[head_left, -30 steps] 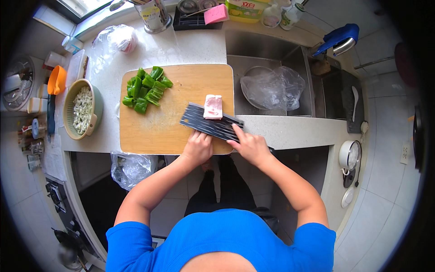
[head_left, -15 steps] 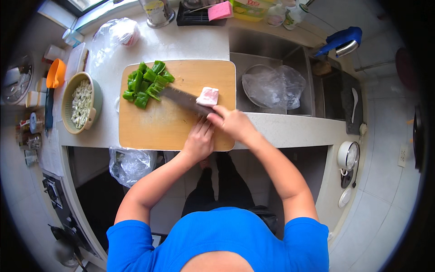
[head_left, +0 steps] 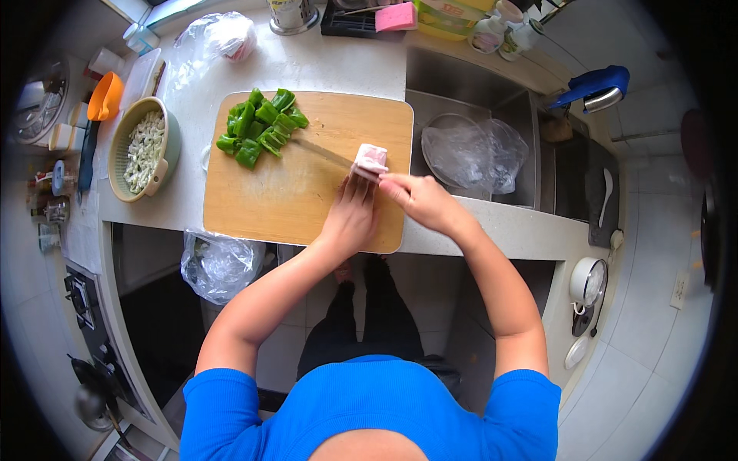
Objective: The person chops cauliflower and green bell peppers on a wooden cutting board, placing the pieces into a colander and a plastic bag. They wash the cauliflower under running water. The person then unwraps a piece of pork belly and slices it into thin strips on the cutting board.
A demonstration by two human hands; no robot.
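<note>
My right hand (head_left: 425, 203) grips the handle of a kitchen knife (head_left: 324, 154), its blade pointing left and away across the wooden cutting board (head_left: 300, 200). A pale pink piece of meat (head_left: 372, 157) sits against the blade near the board's right side. My left hand (head_left: 351, 211) rests on the board with its fingers together, fingertips pressed to the meat's near side by the blade. Its fingertips partly hide the contact. Chopped green peppers (head_left: 254, 127) lie in a heap at the board's far left, close to the knife tip.
Left of the board stands a colander (head_left: 167, 159) of chopped pale-green pieces. A clear plastic bag (head_left: 196, 48) lies behind it. The sink (head_left: 538, 165) on the right holds a bowl and plastic film (head_left: 500, 154). Another plastic bag (head_left: 219, 265) hangs below the counter's front edge.
My left hand has moved forward to the meat. The knife has come against the meat, its blade now seen more edge-on. The whole view has shifted slightly.
</note>
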